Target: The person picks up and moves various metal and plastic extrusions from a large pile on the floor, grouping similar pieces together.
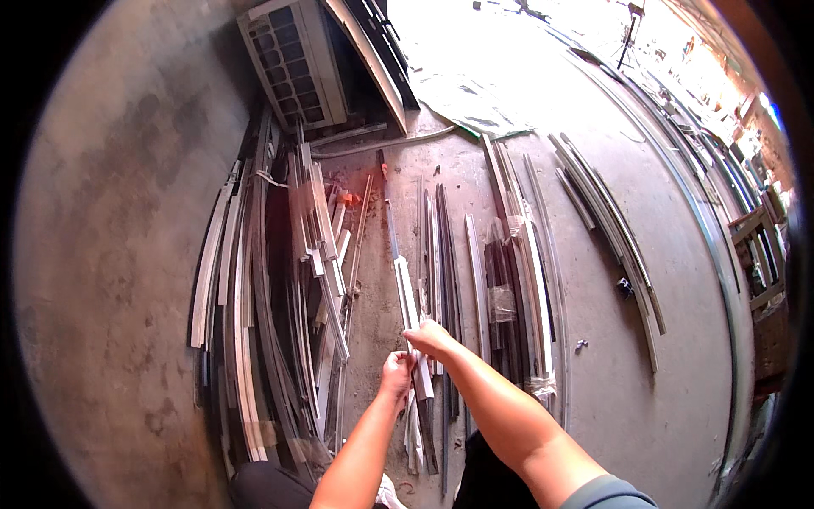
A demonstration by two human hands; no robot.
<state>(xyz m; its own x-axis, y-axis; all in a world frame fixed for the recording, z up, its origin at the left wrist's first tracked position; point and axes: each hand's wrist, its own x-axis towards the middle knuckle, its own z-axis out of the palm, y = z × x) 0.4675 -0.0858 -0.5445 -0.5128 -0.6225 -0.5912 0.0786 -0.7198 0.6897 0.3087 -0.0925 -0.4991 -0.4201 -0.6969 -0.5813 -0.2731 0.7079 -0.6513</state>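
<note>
Seen from above: bare concrete floor (pixel 644 373) strewn with long metal profiles. Against the wall, a leaning heap of pale strips (pixel 271 305); at top, a grilled air-conditioner unit (pixel 292 64). At centre, a pale aluminium strip (pixel 407 293) standing up off the floor, gripped near its lower end: right hand (pixel 431 339) closed around it, left hand (pixel 396 373) clasped just below.

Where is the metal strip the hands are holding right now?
In the head view the metal strip runs up the centre of the floor, gripped by the left hand and right hand, between the leaning pile and the wrapped bundle.
</note>
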